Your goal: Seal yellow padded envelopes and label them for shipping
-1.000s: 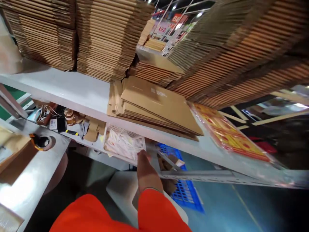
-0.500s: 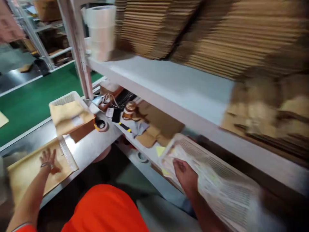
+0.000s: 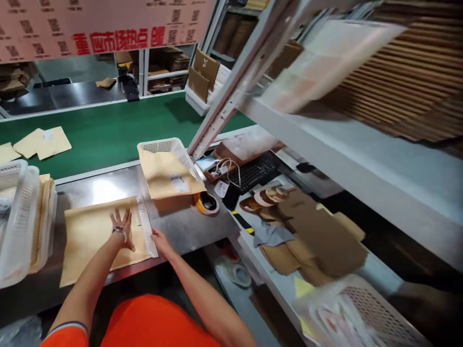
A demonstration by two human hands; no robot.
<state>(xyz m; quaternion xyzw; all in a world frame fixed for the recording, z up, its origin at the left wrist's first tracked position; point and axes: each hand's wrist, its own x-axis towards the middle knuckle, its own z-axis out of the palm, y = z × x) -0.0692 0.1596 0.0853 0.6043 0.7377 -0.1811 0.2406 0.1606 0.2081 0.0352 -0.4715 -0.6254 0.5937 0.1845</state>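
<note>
A yellow padded envelope (image 3: 90, 236) lies flat on the steel worktable (image 3: 188, 226), with its clear flap strip (image 3: 144, 224) at the right end. My left hand (image 3: 122, 230) presses flat on the envelope, fingers spread. My right hand (image 3: 159, 238) touches the lower end of the flap strip at the envelope's right edge. Just beyond, a white mesh basket (image 3: 164, 147) holds another yellow envelope (image 3: 168, 176) with a white label. A tape dispenser (image 3: 207, 202) sits beside it.
White baskets with envelopes (image 3: 21, 217) stand at the left. A green conveyor (image 3: 108, 130) carries loose envelopes (image 3: 39, 143). To the right, a lower shelf holds a keyboard (image 3: 255, 172), tape rolls, cardboard pieces (image 3: 318, 236) and a white basket (image 3: 365, 313). Flat cartons (image 3: 405, 82) fill the upper shelf (image 3: 361, 159).
My view has swung left from the shelves to the worktable. My right hand left the white basket on the lower shelf and came to the envelope's flap; my left hand stays on the envelope.
</note>
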